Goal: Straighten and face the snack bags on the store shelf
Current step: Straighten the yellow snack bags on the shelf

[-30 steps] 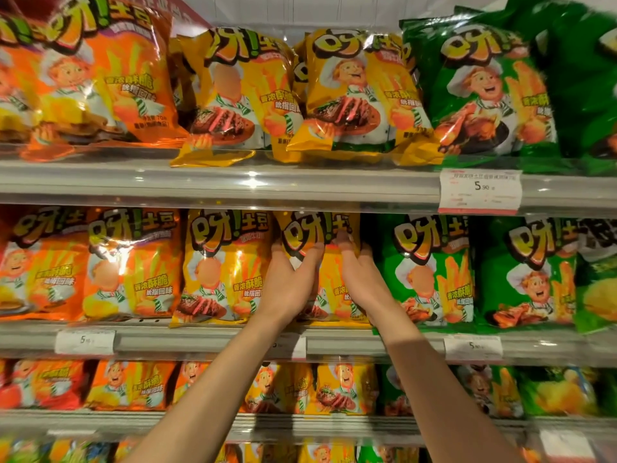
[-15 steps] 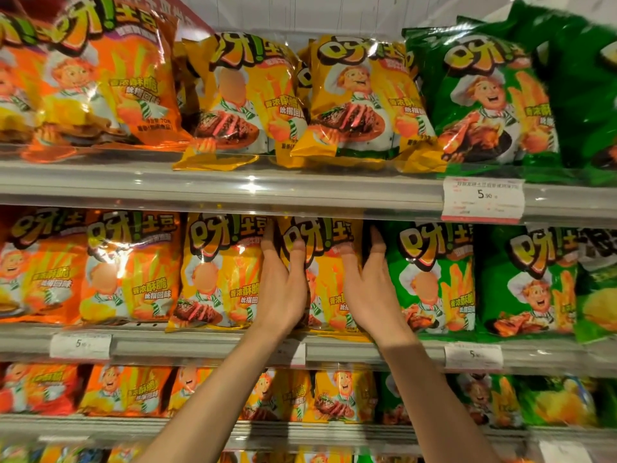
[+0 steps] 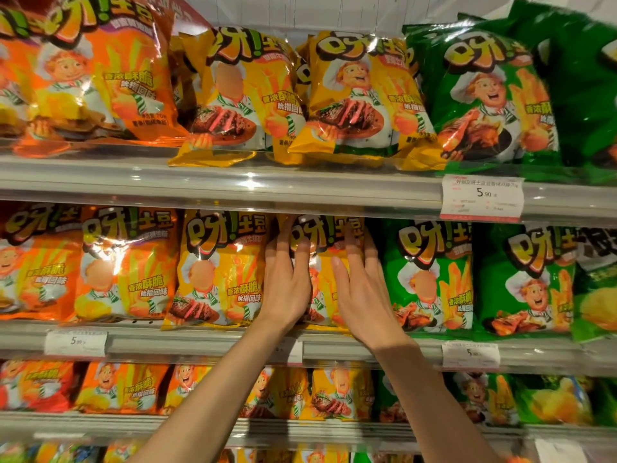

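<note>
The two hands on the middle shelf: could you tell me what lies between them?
In the head view, one yellow snack bag lies between left hand and right hand.

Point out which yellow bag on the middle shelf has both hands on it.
The right-hand yellow bag, beside the green bags. The left hand and right hand lie flat against its front; its yellow neighbour is untouched.

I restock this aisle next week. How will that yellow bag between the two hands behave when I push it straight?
The yellow bag looks puffed with air, so probably light and quick to shift. Its glossy film glints, so the left hand and right hand may slip on it. Standing on a narrow bottom edge, it could tip; hard pressing may crush what is inside.
</note>
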